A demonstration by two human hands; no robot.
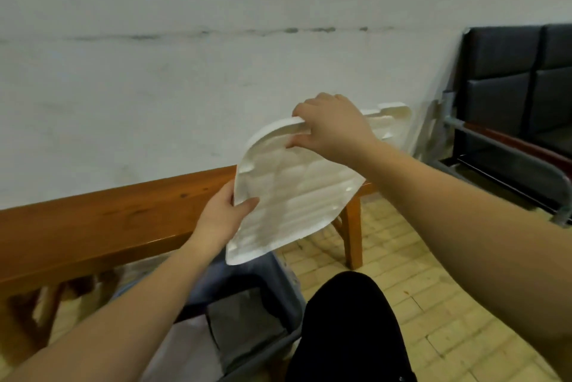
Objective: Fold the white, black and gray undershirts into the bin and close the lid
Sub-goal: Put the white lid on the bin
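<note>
Both of my hands hold the white plastic lid tilted in the air above the bin. My left hand grips its lower left edge, thumb on the ribbed inner face. My right hand pinches its upper rim. The bluish-grey bin stands open on the floor below, between my arms. A folded gray garment and a white one lie inside it. No black undershirt can be made out.
A wooden bench runs along the white wall behind the bin. My knee in black trousers is right of the bin. A black padded seat on a metal frame stands at the right. The floor is yellow tile.
</note>
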